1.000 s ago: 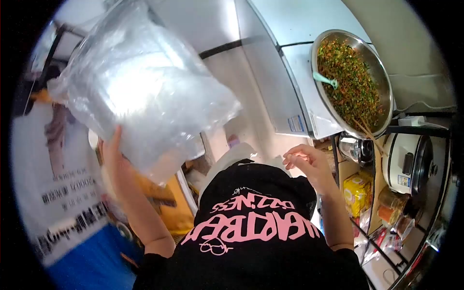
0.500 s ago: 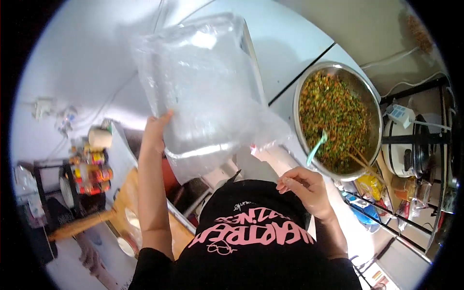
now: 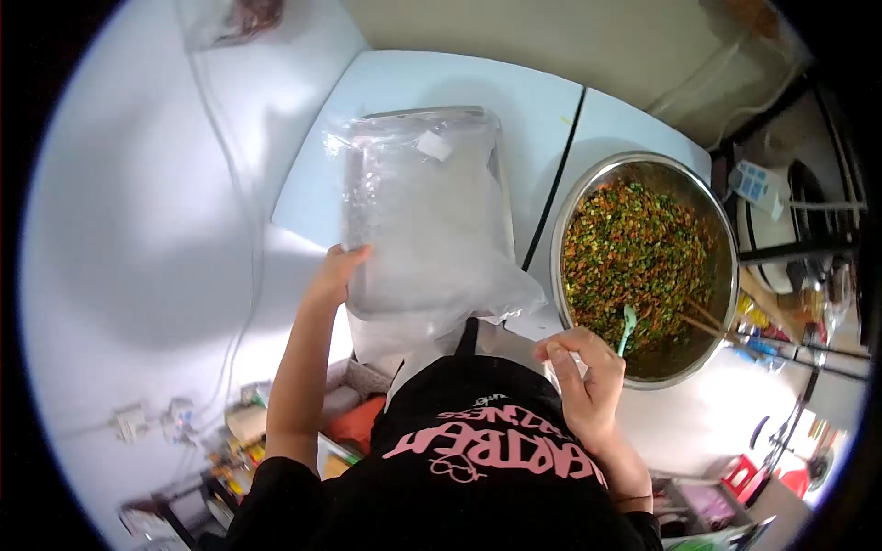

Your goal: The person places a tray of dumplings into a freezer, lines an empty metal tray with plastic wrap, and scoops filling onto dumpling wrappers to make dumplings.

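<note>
My left hand (image 3: 342, 274) grips the left edge of a rectangular metal tray (image 3: 507, 207), thumb on top. Clear plastic film (image 3: 427, 211) covers the tray and hangs loose past its near edge. The tray is at the white tabletop (image 3: 317, 188); whether it touches the surface I cannot tell. My right hand (image 3: 588, 376) is near the bowl's lower left rim, thumb and fingertips drawn together; anything between them is too small to make out. A large steel bowl (image 3: 560, 266) holds chopped green and orange food (image 3: 634, 253), a pale green spoon (image 3: 627, 329) and wooden chopsticks (image 3: 712, 326).
Behind the table is a wall (image 3: 514, 32), with a white wall (image 3: 138, 230) and cables on the left. A rack with a white cooker (image 3: 758, 239) and a power strip (image 3: 759, 187) stands at the right. Jars and packets lie at lower left.
The view has turned toward the table. My left hand has brought the film-covered tray from the left to the tabletop, left of the bowl. My right hand remains pinched near my body.
</note>
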Tool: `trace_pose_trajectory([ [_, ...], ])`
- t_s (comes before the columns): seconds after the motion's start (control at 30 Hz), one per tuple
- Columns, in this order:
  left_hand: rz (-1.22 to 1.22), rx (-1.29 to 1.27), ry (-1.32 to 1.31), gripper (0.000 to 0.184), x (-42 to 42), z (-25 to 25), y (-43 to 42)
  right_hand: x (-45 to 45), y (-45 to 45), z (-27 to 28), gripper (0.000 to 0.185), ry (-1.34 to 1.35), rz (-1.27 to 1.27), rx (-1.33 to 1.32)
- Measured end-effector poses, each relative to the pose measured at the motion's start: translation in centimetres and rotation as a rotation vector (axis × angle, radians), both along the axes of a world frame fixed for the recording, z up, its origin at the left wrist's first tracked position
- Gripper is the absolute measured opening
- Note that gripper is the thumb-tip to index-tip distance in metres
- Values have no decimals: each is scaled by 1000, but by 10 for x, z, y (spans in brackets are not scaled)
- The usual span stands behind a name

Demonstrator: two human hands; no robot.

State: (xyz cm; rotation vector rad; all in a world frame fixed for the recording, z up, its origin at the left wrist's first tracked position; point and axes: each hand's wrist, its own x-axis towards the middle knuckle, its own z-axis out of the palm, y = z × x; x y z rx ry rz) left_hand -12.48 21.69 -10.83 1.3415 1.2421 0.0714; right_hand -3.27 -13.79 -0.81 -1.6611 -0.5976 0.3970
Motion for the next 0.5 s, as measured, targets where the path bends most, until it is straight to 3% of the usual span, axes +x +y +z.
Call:
trace_pose_trajectory([
  [0.03,-41,-3,3,51,10,-5,11,0,9,1,5,-223,-82,-8],
  [0.17,-298,-119,-66,51,50,-21,53,0,56,2,19,-538,-213,-135],
  [0.2,-370,-186,-80,51,55,-22,62,-1,67,-1,29,-539,-187,-256],
  [0.3,-418,-153,-76,39,76,-9,67,5,114,-12,33,-501,-201,-360],
  [0.43,-550,-148,-92,34,93,-54,102,2,155,-56,36,-555,-139,-494],
  [0.5,-711,240,-93,41,96,-68,114,-11,163,-81,38,-529,47,-739],
])
